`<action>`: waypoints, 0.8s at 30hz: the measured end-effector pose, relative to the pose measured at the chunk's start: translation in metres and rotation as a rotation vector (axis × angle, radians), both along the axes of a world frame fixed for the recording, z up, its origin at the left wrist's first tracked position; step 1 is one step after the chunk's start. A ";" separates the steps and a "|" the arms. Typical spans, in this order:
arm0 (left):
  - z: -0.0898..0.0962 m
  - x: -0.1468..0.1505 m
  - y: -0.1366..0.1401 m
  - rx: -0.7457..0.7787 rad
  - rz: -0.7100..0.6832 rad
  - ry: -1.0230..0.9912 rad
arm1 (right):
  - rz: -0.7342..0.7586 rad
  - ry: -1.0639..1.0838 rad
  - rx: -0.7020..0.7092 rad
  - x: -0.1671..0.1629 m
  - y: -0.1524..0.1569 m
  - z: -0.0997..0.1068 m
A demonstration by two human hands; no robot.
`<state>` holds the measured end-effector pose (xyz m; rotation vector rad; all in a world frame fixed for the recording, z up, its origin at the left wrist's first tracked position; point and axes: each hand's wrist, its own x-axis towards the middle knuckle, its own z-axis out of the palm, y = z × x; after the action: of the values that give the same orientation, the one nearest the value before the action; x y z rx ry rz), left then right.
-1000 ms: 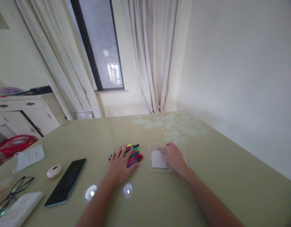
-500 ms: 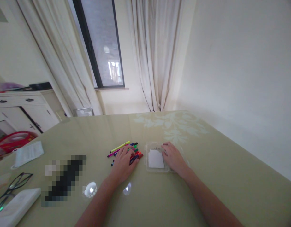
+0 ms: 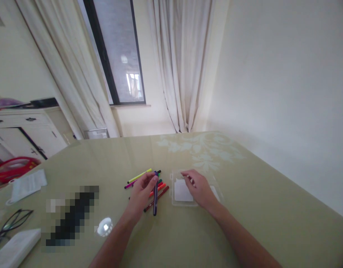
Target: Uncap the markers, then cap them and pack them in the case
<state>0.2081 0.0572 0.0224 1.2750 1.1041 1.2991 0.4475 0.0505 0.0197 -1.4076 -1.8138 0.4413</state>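
Note:
My left hand [image 3: 141, 193] pinches a dark blue felt-tip pen [image 3: 156, 197] near its top, between thumb and fingers. The pen points down toward me, over a loose pile of felt-tip pens. Among them are a yellow pen [image 3: 139, 175], an orange-red pen [image 3: 163, 185] and a dark red pen [image 3: 162, 194]; my fingers cover part of the pile. To the right, a clear plastic case [image 3: 173, 203] holds white cards [image 3: 182, 191]. Over that case hovers my right hand [image 3: 201, 188], its thumb and forefinger apart and nothing visible between them.
Left on the table [image 3: 171, 238] lie a face mask [image 3: 29, 184], black-framed glasses [image 3: 16, 221], a white box-shaped object [image 3: 18, 247] and a blurred-out dark item [image 3: 73, 217]. Beyond the left edge is a red chair or basket [image 3: 16, 167]. A wall [image 3: 285, 93] borders the right side.
My left hand has picked the dark blue pen out of the pile and turned it. My right hand has shifted slightly left over the case.

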 end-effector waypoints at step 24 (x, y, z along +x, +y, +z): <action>-0.033 0.042 -0.019 -0.006 -0.159 0.127 | 0.210 0.502 -0.368 -0.032 -0.010 -0.021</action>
<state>0.2499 0.0384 -0.0110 1.4270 1.0704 1.1080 0.4158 0.0408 -0.0016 -1.1951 -1.5117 1.1743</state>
